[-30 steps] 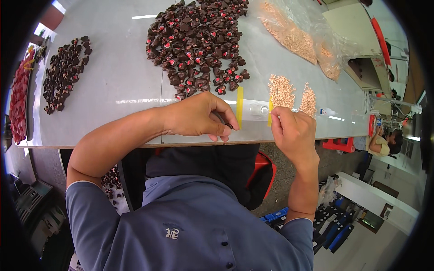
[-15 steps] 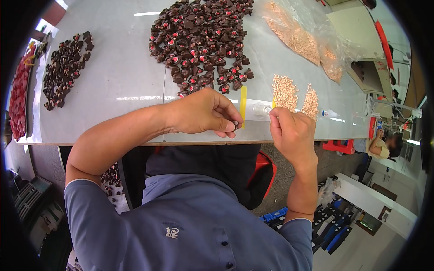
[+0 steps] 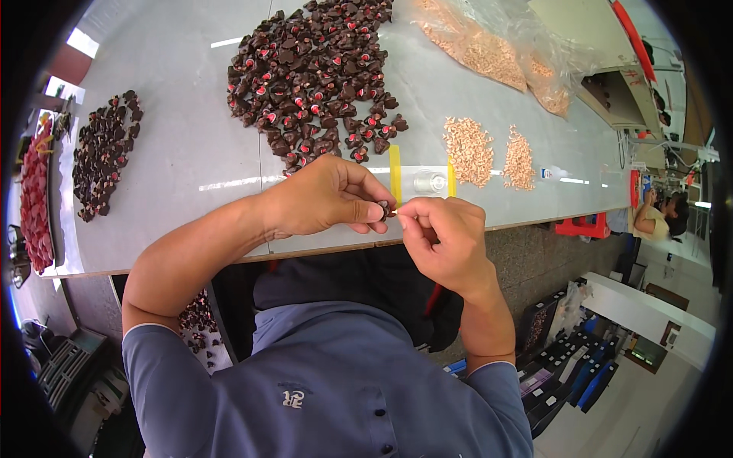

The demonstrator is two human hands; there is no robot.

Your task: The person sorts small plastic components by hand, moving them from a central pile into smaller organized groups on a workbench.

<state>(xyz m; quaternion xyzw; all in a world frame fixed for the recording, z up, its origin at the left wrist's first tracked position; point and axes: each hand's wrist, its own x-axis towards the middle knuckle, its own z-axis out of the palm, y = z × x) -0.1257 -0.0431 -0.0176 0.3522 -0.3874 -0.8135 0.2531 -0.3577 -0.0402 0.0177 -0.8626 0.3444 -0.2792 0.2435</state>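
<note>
Mid-frame, the left hand [image 3: 330, 200] should hold its pinched dark piece [image 3: 384, 208] steady beside the right hand [image 3: 449, 238], pinching something tiny [image 3: 394, 214].

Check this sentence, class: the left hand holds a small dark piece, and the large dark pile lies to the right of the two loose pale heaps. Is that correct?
Not quite: the head view shows the large dark pile left of the two loose pale heaps, not right. The left hand does hold a small dark piece.
</note>
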